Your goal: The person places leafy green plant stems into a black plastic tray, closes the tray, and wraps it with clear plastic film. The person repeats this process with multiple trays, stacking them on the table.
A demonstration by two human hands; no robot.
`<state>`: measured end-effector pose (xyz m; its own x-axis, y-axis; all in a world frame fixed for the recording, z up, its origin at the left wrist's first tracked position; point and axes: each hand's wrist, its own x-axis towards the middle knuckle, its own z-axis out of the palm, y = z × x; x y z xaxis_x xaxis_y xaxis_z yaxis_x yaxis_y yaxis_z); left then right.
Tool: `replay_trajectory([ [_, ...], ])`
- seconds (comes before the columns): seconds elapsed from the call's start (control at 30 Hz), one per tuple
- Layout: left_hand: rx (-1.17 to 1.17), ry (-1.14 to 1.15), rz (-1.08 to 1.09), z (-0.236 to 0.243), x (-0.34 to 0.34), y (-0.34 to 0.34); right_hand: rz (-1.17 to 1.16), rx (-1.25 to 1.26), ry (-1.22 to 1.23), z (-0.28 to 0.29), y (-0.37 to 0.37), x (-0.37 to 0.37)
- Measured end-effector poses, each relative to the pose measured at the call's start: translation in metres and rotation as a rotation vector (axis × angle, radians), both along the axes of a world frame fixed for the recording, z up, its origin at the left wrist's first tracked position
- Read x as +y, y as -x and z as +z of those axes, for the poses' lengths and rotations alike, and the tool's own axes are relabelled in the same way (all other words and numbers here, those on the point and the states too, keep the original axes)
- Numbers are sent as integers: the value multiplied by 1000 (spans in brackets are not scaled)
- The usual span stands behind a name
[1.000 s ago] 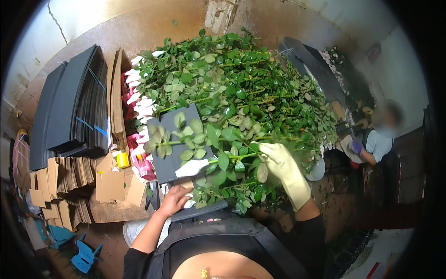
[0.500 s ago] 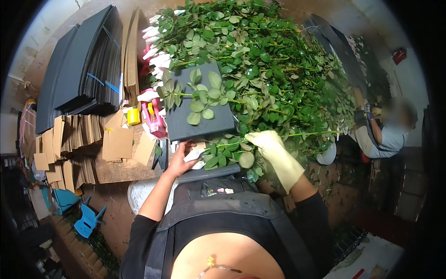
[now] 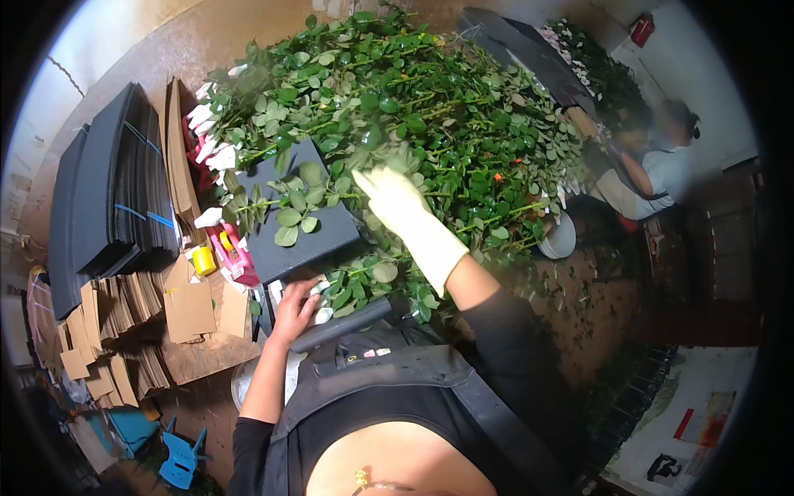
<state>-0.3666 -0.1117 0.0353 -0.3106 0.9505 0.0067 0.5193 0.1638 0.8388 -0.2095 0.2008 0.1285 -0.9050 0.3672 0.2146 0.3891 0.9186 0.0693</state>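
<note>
Several stacks of dark sheets (image 3: 116, 198) and cardboard pieces (image 3: 186, 310) lie at far left. The bare left hand (image 3: 296, 307) rests at the near edge of a dark board (image 3: 318, 231), fingers curled on wrapped stem ends; grip unclear. One leafy stem (image 3: 289, 207) lies across the board. The gloved right hand (image 3: 395, 197) reaches into the stem pile (image 3: 430, 107), fingers together, slightly bent. A seated person (image 3: 662, 169) is at far right.
</note>
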Motion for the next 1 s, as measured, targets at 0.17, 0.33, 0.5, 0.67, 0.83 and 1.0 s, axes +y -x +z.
replay_trajectory([
  [0.17, 123, -76, 139, -12, -1, -2, 121, 656, 347, 35, -4, 1],
  [0.33, 107, 30, 198, -37, -9, -4, 540, 680, 814, 65, -71, -4],
  [0.5, -305, 98, 324, -57, -7, -2, 184, 229, 459, 9, -131, 7],
  [0.67, -151, -135, 298, -44, -9, -6, -282, -690, 353, -7, -108, 14],
  [0.83, -147, 50, 237, -19, -2, -6, -86, -712, 150, -44, -132, 25],
  [1.0, -81, 169, 235, -24, -13, 0, -304, -494, 307, 41, -38, 29],
])
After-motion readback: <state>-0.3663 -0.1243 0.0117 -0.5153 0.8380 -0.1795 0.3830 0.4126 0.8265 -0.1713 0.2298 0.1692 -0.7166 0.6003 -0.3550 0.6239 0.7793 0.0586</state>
